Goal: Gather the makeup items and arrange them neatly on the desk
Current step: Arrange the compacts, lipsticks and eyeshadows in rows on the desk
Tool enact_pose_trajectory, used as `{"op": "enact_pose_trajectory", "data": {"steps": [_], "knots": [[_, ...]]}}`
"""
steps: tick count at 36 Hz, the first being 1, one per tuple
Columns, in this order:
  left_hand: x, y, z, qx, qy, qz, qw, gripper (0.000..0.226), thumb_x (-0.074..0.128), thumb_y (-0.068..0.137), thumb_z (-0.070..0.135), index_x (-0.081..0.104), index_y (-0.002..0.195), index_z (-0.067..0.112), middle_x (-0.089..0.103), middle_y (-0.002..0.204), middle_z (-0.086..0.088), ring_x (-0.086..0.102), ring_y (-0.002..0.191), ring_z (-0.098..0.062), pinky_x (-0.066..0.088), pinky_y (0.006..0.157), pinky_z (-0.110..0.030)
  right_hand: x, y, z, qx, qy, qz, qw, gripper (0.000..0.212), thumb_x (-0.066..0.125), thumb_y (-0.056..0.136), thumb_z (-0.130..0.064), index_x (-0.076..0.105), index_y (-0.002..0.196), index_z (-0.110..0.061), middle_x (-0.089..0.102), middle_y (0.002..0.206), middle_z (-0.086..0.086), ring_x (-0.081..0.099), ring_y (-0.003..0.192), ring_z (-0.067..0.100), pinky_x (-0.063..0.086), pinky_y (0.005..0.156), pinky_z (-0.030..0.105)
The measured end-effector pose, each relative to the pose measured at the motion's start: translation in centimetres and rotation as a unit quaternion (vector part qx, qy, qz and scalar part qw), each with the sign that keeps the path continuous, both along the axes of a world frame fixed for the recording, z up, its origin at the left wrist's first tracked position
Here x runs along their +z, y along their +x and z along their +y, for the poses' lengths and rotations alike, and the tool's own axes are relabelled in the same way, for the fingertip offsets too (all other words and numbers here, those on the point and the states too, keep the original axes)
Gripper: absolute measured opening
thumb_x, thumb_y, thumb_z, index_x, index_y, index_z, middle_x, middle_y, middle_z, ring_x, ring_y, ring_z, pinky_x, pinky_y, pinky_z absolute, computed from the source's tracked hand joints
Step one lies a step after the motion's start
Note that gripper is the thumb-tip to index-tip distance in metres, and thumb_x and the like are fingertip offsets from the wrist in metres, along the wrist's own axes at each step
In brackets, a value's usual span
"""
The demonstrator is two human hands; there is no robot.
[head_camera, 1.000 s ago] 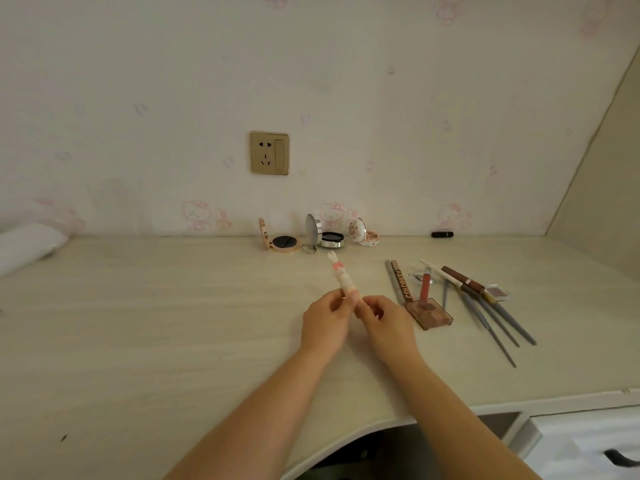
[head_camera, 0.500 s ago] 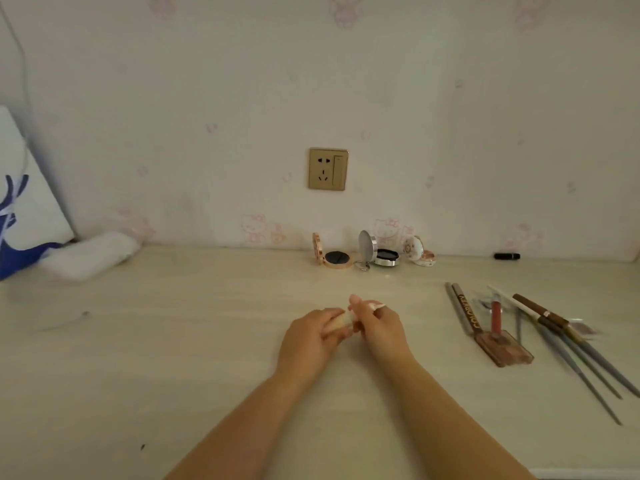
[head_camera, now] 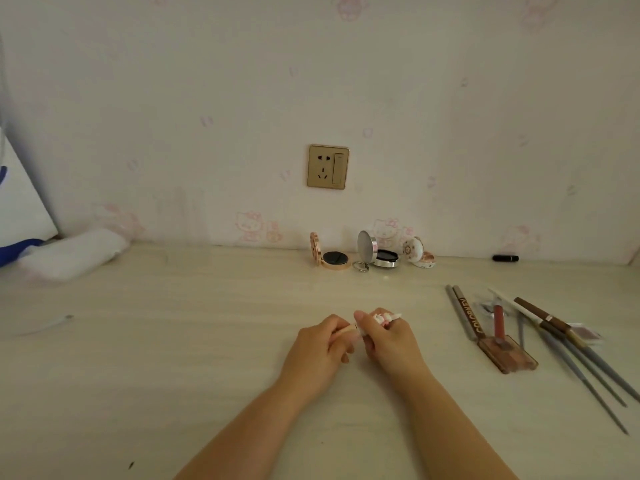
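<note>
Over the middle of the pale desk (head_camera: 173, 341), both hands hold a small pink-and-white tube (head_camera: 382, 319) lying sideways. My left hand (head_camera: 320, 351) grips its peach end and my right hand (head_camera: 388, 341) curls round its white rabbit-shaped cap end. Three open round compacts stand by the wall: a rose-gold compact (head_camera: 332, 259), a silver compact (head_camera: 379, 254) and a white compact (head_camera: 417, 252). To the right lie a brown pencil (head_camera: 467, 315), a red lip tube (head_camera: 498, 323), a flat brown palette (head_camera: 507, 353) and several long brushes (head_camera: 571, 351).
A small black tube (head_camera: 505, 258) lies at the wall on the far right. A rolled white cloth (head_camera: 72, 254) and a white-and-blue bag (head_camera: 17, 216) sit at the far left. A gold wall socket (head_camera: 328, 167) is above the compacts. A small ring (head_camera: 361, 266) lies between the compacts.
The tube stood upright between my fingers a second ago; it now lies sideways, gripped at both ends. The view has swung left, so the brushes sit further right in frame.
</note>
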State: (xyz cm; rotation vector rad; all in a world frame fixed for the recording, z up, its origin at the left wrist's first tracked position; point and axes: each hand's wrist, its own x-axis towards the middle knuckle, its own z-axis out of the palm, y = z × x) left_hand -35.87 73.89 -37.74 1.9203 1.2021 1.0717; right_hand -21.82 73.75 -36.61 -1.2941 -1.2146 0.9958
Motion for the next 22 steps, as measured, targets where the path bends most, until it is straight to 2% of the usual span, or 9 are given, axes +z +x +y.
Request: {"op": "enact_pose_trajectory", "data": {"steps": [3, 5, 8, 11, 13, 17, 20, 22], "knots": [[0.3, -0.2, -0.2, 0.027, -0.006, 0.033, 0.999, 0.041, 0.038, 0.097, 0.042, 0.053, 0.061, 0.029, 0.056, 0.05, 0.012, 0.053, 0.05, 0.0, 0.041, 0.058, -0.017, 0.0, -0.2, -0.2, 0.016, 0.0, -0.005, 1.0, 0.035, 0.062, 0.087, -0.027, 0.044, 0.058, -0.017, 0.04, 0.042, -0.006, 0.033, 0.042, 0.009, 0.031, 0.044, 0.021], [0.4, -0.3, -0.2, 0.041, -0.008, 0.032, 0.999, 0.046, 0.035, 0.098, 0.043, 0.052, 0.057, 0.029, 0.054, 0.048, 0.01, 0.051, 0.048, -0.001, 0.04, 0.058, -0.02, 0.1, -0.4, -0.3, 0.027, 0.0, 0.008, 1.0, 0.033, 0.061, 0.087, -0.026, 0.046, 0.059, -0.017, 0.041, 0.043, -0.006, 0.034, 0.041, 0.009, 0.031, 0.043, 0.019], [0.4, -0.4, -0.3, 0.043, -0.001, 0.001, 0.999, 0.035, 0.042, 0.096, 0.04, 0.053, 0.064, 0.033, 0.056, 0.052, 0.015, 0.052, 0.052, 0.001, 0.039, 0.057, -0.017, 0.0, -0.2, -0.2, 0.044, 0.003, 0.037, 0.998, 0.025, 0.061, 0.087, -0.023, 0.052, 0.065, -0.016, 0.046, 0.046, -0.005, 0.038, 0.043, 0.008, 0.033, 0.043, 0.017], [0.3, -0.9, -0.1, 0.037, 0.03, -0.006, 0.999, 0.015, 0.052, 0.093, 0.032, 0.061, 0.081, 0.029, 0.062, 0.074, 0.015, 0.056, 0.071, 0.004, 0.042, 0.066, -0.015, 0.0, -0.1, -0.2, 0.072, -0.003, 0.073, 0.995, 0.004, 0.063, 0.086, -0.014, 0.059, 0.083, -0.015, 0.052, 0.057, -0.001, 0.045, 0.049, 0.011, 0.036, 0.049, 0.021], [0.2, -1.7, 0.3, 0.043, 0.048, 0.01, 0.998, 0.01, 0.058, 0.091, 0.029, 0.065, 0.092, 0.022, 0.063, 0.09, 0.012, 0.057, 0.085, 0.001, 0.043, 0.076, -0.016, -0.2, -0.2, -0.1, 0.074, -0.002, 0.058, 0.996, 0.012, 0.065, 0.084, -0.012, 0.061, 0.094, -0.017, 0.057, 0.063, -0.004, 0.052, 0.054, 0.008, 0.041, 0.051, 0.019], [0.2, -3.2, 0.8, 0.061, 0.077, 0.024, 0.995, 0.012, 0.066, 0.085, 0.024, 0.066, 0.096, 0.024, 0.06, 0.093, 0.013, 0.055, 0.087, 0.002, 0.041, 0.076, -0.013, -0.4, -0.3, -0.3, 0.018, 0.049, -0.011, 0.999, 0.012, 0.061, 0.088, -0.022, 0.061, 0.099, -0.027, 0.062, 0.085, -0.003, 0.057, 0.066, -0.001, 0.044, 0.057, 0.01], [0.2, -3.4, 0.7, 0.062, 0.098, 0.038, 0.992, 0.014, 0.068, 0.082, 0.022, 0.066, 0.095, 0.026, 0.059, 0.093, 0.013, 0.055, 0.087, 0.001, 0.044, 0.076, -0.019, -0.8, -0.1, -0.3, -0.012, 0.106, -0.171, 0.979, 0.013, 0.053, 0.093, -0.026, 0.062, 0.101, -0.033, 0.059, 0.098, -0.009, 0.053, 0.089, 0.004, 0.038, 0.071, 0.009], [0.1, -3.1, 0.6, 0.054, 0.107, 0.045, 0.992, 0.015, 0.069, 0.081, 0.02, 0.066, 0.095, 0.025, 0.059, 0.093, 0.012, 0.055, 0.088, -0.002, 0.045, 0.077, -0.022, -1.0, -0.2, -0.2, 0.005, 0.125, -0.278, 0.952, 0.02, 0.049, 0.096, -0.028, 0.065, 0.107, -0.027, 0.057, 0.1, -0.01, 0.046, 0.096, 0.01, 0.033, 0.077, 0.015]]}}
